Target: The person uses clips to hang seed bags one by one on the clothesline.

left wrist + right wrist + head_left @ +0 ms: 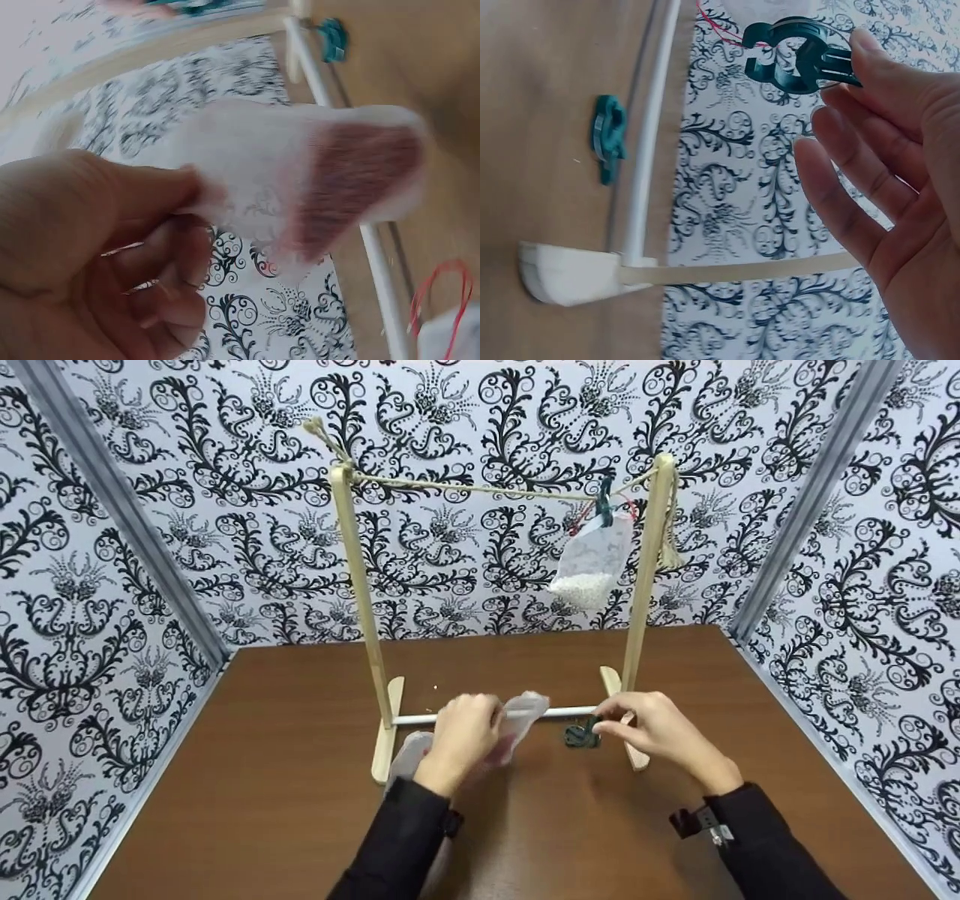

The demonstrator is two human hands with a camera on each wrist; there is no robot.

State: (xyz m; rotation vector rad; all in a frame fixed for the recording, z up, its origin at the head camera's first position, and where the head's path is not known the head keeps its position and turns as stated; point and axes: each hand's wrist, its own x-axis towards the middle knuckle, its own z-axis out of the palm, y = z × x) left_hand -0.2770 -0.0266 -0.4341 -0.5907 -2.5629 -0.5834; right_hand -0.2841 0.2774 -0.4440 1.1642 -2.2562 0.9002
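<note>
My left hand (466,733) pinches the top of a sheer white bag (247,142), and dark red contents (352,180) fill its far end in the left wrist view. The contents are too blurred to make out. Between the thumb and fingers of my right hand (885,142) is a green clothespin (802,56), its jaws parted and pointing away from the hand. A second green clothespin (609,139) lies on the table beside the stand's white bar. Near my left forearm is another pale bag (406,757), partly hidden by the hand and sleeve.
A wooden stand (358,585) with a rope (465,489) strung between its posts stands on the brown table (285,735). From the rope's right side a bag of white grains (589,577) hangs by a green clothespin (604,502). Patterned walls (112,547) enclose the table.
</note>
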